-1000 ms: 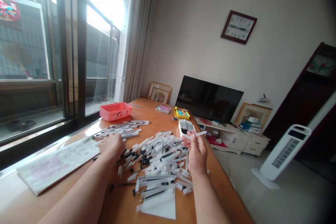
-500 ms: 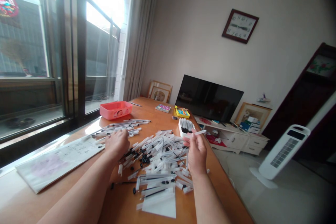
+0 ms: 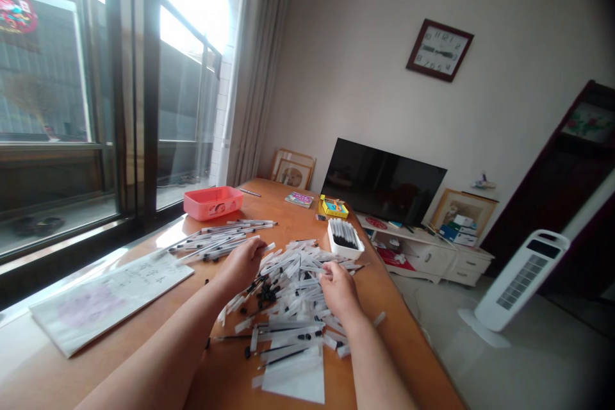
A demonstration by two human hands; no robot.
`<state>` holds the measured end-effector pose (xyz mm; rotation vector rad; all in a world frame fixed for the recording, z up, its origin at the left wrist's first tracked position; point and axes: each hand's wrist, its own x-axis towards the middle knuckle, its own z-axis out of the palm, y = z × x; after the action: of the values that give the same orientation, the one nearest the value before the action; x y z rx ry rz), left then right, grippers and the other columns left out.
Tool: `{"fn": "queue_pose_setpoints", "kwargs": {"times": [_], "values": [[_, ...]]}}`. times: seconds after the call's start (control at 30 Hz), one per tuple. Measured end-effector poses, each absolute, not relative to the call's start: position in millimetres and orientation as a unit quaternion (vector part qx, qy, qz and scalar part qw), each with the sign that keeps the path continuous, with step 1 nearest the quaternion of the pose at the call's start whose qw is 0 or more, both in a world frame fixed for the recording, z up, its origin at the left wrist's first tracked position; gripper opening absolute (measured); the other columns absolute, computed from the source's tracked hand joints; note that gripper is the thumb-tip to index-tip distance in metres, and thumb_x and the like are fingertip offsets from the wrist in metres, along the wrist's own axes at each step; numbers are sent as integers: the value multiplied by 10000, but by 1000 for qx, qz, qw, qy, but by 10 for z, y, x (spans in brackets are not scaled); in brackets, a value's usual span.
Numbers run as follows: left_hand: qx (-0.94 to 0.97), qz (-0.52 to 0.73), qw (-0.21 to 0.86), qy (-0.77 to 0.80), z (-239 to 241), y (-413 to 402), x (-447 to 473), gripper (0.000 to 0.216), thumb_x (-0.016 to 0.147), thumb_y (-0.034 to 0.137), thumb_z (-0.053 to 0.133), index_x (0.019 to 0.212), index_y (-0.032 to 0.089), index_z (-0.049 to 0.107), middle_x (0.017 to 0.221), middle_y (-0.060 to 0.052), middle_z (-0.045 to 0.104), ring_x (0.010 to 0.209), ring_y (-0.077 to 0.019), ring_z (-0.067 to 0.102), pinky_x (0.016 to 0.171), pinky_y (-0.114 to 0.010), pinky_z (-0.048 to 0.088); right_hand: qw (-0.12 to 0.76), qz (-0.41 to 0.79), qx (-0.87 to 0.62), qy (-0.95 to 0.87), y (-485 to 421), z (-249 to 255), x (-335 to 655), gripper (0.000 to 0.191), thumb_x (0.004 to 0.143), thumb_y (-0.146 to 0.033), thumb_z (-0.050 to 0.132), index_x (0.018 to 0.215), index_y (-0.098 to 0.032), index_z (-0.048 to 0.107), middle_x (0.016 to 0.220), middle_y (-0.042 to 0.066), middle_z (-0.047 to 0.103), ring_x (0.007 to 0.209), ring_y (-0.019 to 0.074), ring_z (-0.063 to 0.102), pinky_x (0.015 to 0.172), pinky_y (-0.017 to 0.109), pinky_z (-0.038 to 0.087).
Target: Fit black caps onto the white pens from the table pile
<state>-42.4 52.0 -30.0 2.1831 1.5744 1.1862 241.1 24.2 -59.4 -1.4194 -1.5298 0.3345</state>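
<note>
A heap of clear pen tubes, black caps and thin refills [image 3: 293, 288] covers the middle of the orange wooden table [image 3: 283, 218]. My left hand [image 3: 243, 264] rests at the heap's left edge, fingers closed around a clear pen tube [image 3: 267, 247] that sticks out past my knuckles. On the right side of the heap, my right hand [image 3: 337, 287] is lowered with its fingers curled down among the tubes. What they grip is hidden. A white tray of assembled pens [image 3: 344, 238] stands just beyond my right hand.
A row of finished pens [image 3: 221, 238] lies left of the heap, with a pink plastic box [image 3: 213, 202] behind it. A printed sheet [image 3: 106, 298] lies near left, a clear bag [image 3: 295, 378] near front. The table's right edge drops to the floor by a white fan heater [image 3: 516, 285].
My right hand came down from in front of the white tray onto the heap. My left hand slid right along the heap's edge and now grips a clear tube.
</note>
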Motion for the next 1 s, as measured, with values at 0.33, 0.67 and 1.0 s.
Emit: {"fn": "queue_pose_setpoints", "kwargs": {"times": [0.33,0.67,1.0], "values": [[769,373,122,505,-277,389,-278,217,964,288,445,921,215,645,909,-59,717,852,-200,645,773,-277,448,255,72,-586,-766,12,-451,2203,351,977,-469,541,1202,-274,727,1267,72,701,1223,281,575,1046,404,404],[763,269,118,575,-159,273,-211,223,996,284,433,1016,241,651,1025,-77,756,963,-212,693,814,-268,449,161,65,-619,-766,33,-414,1953,466,1036,-563,372,1355,-345,632,1470,39,596,1369,304,478,1173,596,198],[756,252,110,595,-208,336,-276,198,988,292,453,1031,250,641,1001,-93,749,969,-231,701,796,-279,446,123,70,-658,-740,203,-389,1777,535,1018,-610,345,1420,-353,586,1559,58,505,1445,346,390,1162,678,176]]}}
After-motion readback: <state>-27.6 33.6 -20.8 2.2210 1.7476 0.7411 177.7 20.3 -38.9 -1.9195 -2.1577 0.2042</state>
